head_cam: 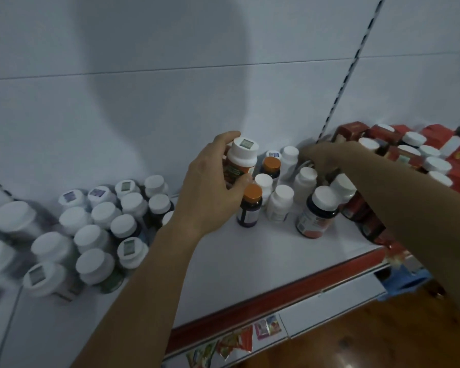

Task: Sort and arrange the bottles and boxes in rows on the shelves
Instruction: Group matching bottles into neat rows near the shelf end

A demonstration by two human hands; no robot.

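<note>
Gripping a white-capped bottle in the left hand above the shelf, reaching back with the right hand, grasp untellable; likely toppling the orange-capped bottle if lowered carelessly.

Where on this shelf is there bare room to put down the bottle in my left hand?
The widest bare patch of shelf runs along the front, between the middle bottles and the red front edge. A narrower gap lies between them and the white-capped cluster, partly behind your arm. The right end with the red boxes is packed.
</note>
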